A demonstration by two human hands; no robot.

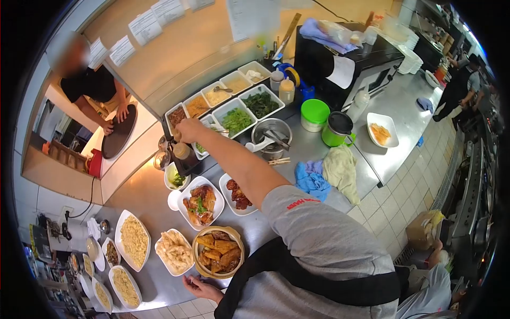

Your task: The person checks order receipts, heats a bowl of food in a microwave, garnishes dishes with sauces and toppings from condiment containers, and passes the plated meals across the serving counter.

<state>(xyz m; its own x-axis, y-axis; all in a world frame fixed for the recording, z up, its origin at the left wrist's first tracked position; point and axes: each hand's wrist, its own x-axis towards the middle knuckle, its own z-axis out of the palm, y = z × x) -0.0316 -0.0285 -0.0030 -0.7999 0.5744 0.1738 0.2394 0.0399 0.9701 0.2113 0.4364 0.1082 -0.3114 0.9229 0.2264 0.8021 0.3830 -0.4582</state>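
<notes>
steel counter [144, 198], brown food [176, 115] beside right hand [187, 131]

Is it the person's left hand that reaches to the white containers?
No, the right hand reaches to the white containers, while the left hand is near the round bowl of brown pieces.

I can read no word or number for certain. My grey sleeve [319, 220] carries a short line of red capital letters [303, 203], bent with the cloth, and I can't make out the whole of it. White slips [145, 27] hang along the wall [183, 58], near a larger sheet [247, 18]; their print is too small and blurred, and I can read nothing on the white paper [342, 72] on the black box [317, 59]
</notes>
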